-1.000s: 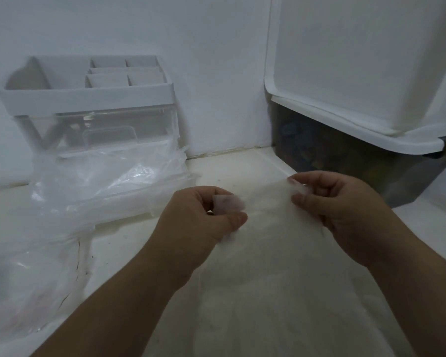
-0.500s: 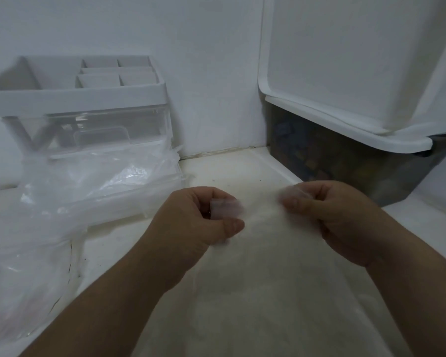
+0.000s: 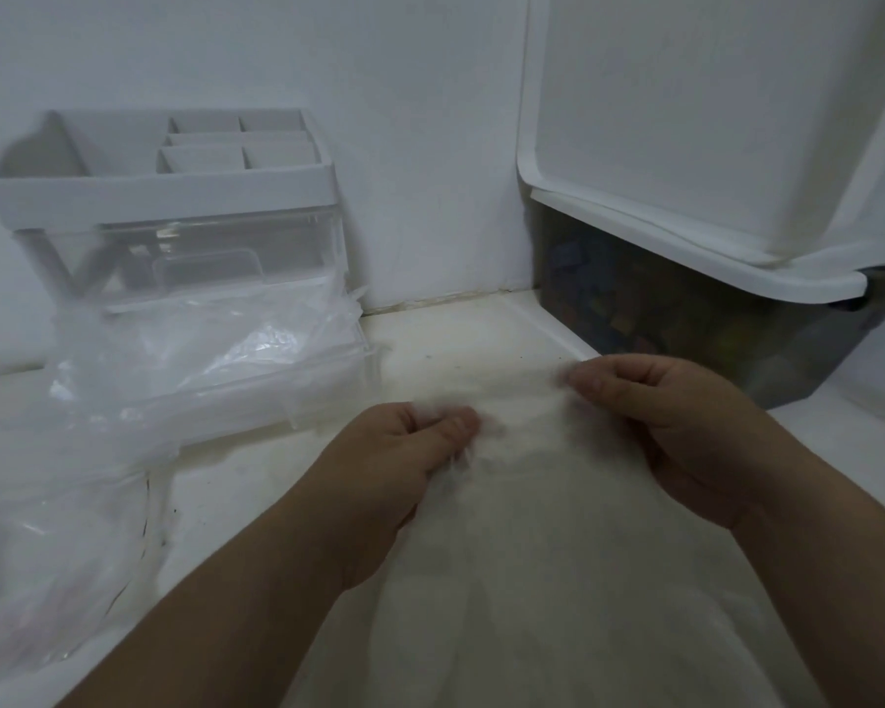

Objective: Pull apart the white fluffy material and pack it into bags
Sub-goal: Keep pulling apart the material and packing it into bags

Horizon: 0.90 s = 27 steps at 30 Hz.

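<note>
hands mid-table: left hand (image 3: 399, 452) and right hand (image 3: 680, 416) each pinch top edge of white fluffy material (image 3: 532, 528), fingers curled; plastic bags (image 3: 139, 380) at left edge.

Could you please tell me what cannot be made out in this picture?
Head view:
Dark bin contents: murky behind its tinted wall.
White fluffy material: lower end cut by the bottom edge.
Left hand: fingers curled into the material, blurred.
Clear bags: number unclear, crumpled together.

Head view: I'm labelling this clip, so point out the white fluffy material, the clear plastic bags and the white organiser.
white fluffy material (image 3: 542, 554), head view, middle of the sheet
clear plastic bags (image 3: 200, 355), head view, crumpled top of the pile
white organiser (image 3: 164, 191), head view, front rim
</note>
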Tool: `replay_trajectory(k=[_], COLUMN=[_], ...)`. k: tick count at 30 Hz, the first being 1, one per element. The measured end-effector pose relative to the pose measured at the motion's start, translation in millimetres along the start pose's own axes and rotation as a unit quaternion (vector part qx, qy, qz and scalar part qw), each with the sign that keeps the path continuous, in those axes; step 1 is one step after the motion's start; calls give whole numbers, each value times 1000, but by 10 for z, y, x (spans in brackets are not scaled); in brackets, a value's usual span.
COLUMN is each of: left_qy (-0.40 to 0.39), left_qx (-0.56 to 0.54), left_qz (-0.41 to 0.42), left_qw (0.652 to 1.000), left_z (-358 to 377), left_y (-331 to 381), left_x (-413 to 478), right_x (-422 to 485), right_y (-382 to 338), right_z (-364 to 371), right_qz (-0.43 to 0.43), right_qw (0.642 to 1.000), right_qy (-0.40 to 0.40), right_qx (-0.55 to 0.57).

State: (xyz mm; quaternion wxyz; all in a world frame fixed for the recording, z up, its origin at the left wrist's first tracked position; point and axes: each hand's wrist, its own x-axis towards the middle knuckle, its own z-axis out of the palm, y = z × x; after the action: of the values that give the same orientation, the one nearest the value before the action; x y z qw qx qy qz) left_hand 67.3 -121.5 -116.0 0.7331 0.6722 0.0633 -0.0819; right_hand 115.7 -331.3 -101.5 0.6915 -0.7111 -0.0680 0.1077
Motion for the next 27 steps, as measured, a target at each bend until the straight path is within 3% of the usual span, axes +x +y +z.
replay_trajectory(k=[3, 5, 10, 17, 20, 22, 25, 27], left_qy=[36, 48, 58, -3, 12, 24, 30, 18], left_qx=[-14, -55, -117, -45, 18, 62, 125, 149], left_qz=[-4, -27, -64, -16, 2, 13, 41, 49], left_qw=[999, 997, 989, 999, 1000, 998, 991, 987], left_z=[-21, -33, -25, -33, -63, -127, -288, -386], left_y=[13, 31, 39, 37, 30, 83, 174, 231], left_x=[38, 44, 44, 13, 14, 18, 20, 1], right_x=[-38, -30, -22, -45, -59, -37, 59, 124], right_y=[6, 23, 31, -15, -54, -58, 70, 166], right_z=[-24, -4, 67, 68, 41, 25, -14, -5], right_qz=[7, -11, -35, -24, 10, 34, 47, 30], right_qw=[986, 977, 977, 993, 995, 991, 963, 912], right_qy=[-27, -16, 0, 0, -24, 10, 112, 132], right_qx=[-165, -213, -210, -114, -99, -126, -239, -386])
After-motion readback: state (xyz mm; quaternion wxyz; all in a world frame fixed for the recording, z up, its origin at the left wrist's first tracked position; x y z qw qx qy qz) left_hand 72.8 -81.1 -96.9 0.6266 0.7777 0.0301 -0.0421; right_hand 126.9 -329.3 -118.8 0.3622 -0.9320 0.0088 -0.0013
